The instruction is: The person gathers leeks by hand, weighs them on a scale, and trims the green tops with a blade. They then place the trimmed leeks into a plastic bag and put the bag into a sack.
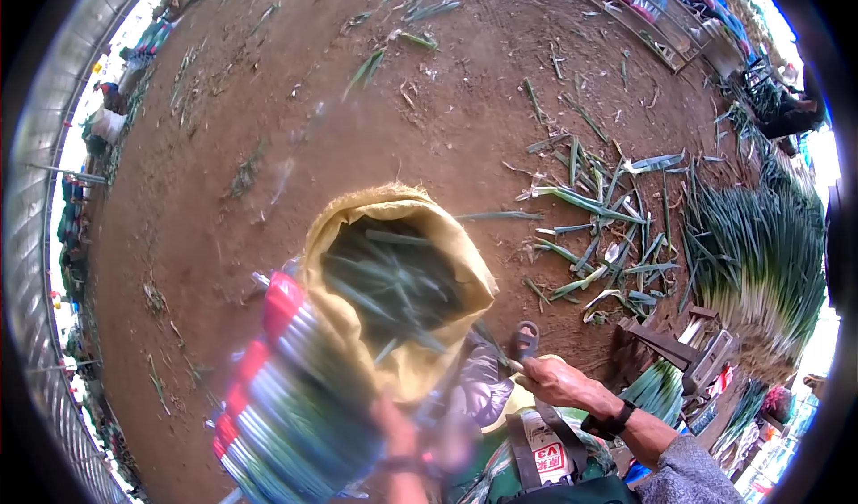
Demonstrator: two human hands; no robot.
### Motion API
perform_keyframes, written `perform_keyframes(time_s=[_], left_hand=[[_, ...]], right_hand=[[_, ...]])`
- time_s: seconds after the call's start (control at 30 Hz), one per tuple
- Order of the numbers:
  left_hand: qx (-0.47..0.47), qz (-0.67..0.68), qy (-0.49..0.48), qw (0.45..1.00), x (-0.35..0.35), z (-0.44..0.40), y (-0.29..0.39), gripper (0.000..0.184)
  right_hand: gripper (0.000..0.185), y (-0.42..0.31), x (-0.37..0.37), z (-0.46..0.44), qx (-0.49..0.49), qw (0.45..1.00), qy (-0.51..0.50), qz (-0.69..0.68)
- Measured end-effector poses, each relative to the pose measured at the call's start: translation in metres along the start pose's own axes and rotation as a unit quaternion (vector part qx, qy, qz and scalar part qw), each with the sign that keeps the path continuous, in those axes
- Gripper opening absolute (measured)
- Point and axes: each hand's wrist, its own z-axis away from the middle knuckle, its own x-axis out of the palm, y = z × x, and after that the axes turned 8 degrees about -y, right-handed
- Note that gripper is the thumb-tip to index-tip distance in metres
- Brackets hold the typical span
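A yellow woven sack (407, 365) stands with its mouth wide, and green onion leaves (393, 272) lie inside, blurred. My left hand (393, 424) is smeared by motion at the sack's lower rim; its fingers cannot be made out. My right hand (550, 383) is closed round a thin green stalk (500, 348) beside the sack. Left of the sack is a stack of green onions (295, 406) with red bands, also blurred.
Loose leaves and stalks (599, 209) are scattered on the brown soil. A large heap of green onions (760, 245) lies at the right, near a metal stand (670, 348). A rack (626, 17) is at the top right. Several people are at the edges.
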Motion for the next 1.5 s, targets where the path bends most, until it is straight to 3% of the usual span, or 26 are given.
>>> perform_keyframes(time_s=[0.13,0.23,0.3,0.5,0.77,0.87,0.97,1.07,1.2,1.3,1.4,1.43,1.5], left_hand=[[0.019,-0.046,-0.007,0.999,0.0,0.001,0.008,0.063],[0.038,-0.074,-0.009,0.997,0.001,0.004,0.014,0.065],[0.065,-0.075,-0.011,0.995,0.0,0.006,0.015,0.066],[0.099,-0.048,-0.016,0.994,0.001,0.007,0.018,0.068],[0.065,-0.063,-0.014,0.996,-0.012,-0.006,0.015,0.067],[0.025,-0.108,-0.005,0.994,-0.022,-0.014,0.005,0.064],[0.033,-0.108,0.005,0.994,-0.008,-0.006,0.01,0.057],[0.078,-0.136,-0.011,0.988,0.011,0.004,0.015,0.045],[0.141,-0.112,-0.04,0.983,0.04,0.007,0.018,0.032],[0.15,-0.199,-0.042,0.967,0.042,0.009,0.017,0.036],[0.104,-0.202,-0.016,0.974,0.046,0.015,0.015,0.04],[0.112,-0.203,-0.022,0.972,0.044,0.016,0.01,0.041],[0.099,-0.201,-0.034,0.974,0.036,0.022,0.005,0.043]], right_hand=[[0.023,-0.014,-0.003,-0.045,-0.027,1.0,-0.006,-0.003],[0.012,0.008,0.018,-0.096,-0.036,0.997,0.039,0.052],[0.013,0.032,0.04,-0.112,-0.063,0.996,-0.003,-0.068],[0.015,0.005,0.026,-0.084,-0.085,0.991,-0.1,0.016],[0.016,-0.035,-0.01,-0.052,-0.018,0.993,-0.082,0.078],[0.043,-0.023,-0.011,-0.029,0.046,0.982,-0.111,0.143],[0.05,-0.032,-0.018,-0.011,0.021,0.982,-0.032,0.184],[0.054,-0.031,-0.017,-0.029,0.022,0.964,0.009,0.266],[0.056,0.027,0.013,-0.102,0.016,0.948,0.007,0.317],[0.056,0.024,0.019,-0.119,0.004,0.95,0.011,0.312],[0.058,0.019,0.015,-0.104,0.011,0.962,-0.003,0.274],[0.055,0.024,0.018,-0.099,0.068,0.966,-0.014,0.251],[0.052,0.047,0.025,-0.086,0.092,0.977,0.005,0.193]])
